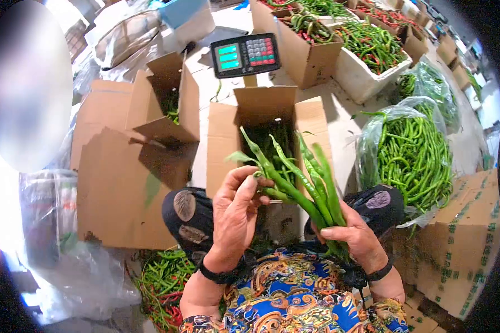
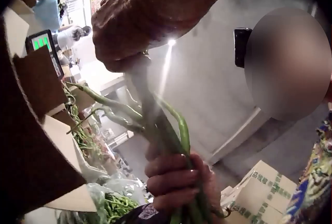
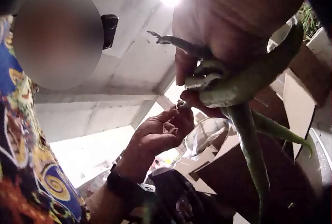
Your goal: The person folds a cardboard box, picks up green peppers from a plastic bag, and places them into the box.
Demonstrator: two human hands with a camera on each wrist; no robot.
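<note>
My right hand (image 1: 354, 232) grips a bunch of long green chili peppers (image 1: 318, 191) by their lower ends, and their tips fan out upward. To the left, my left hand (image 1: 234, 206) pinches the end of a green chili pepper between curled fingers and thumb, beside the bunch. The left wrist view has a blurred pepper (image 2: 150, 97) reaching from the left hand (image 2: 116, 40) down to the right hand's fingers (image 2: 174, 180). Seen from the right wrist, peppers (image 3: 249, 86) stick out under the right hand (image 3: 223, 22). Below both hands stands an open cardboard box (image 1: 222, 147) with green peppers inside.
Behind the box stands a scale display (image 1: 245, 54). Another open box (image 1: 166, 105) is at the left. Bags of green peppers (image 1: 411, 155) and a white foam box (image 1: 361, 83) stand at the right. Mixed red and green peppers (image 1: 164, 283) lie at the lower left.
</note>
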